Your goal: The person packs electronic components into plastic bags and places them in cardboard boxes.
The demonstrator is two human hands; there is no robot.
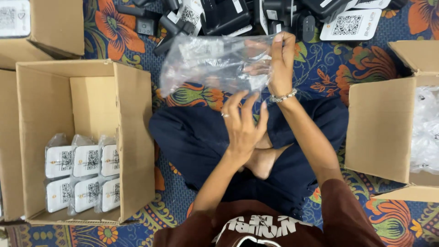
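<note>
- One clear plastic bag (215,61), held up above your lap, over the patterned floor cloth (356,68).
- Your right hand (280,59): fingers pinching the bag's right edge; beaded bracelet (282,96) at the wrist.
- Your left hand (242,126): fingers spread, tips just below the bag.
- Six bagged white devices (82,176), in the open cardboard box (132,137) at your left.
- Black devices (228,16), piled beyond the bag.
</note>
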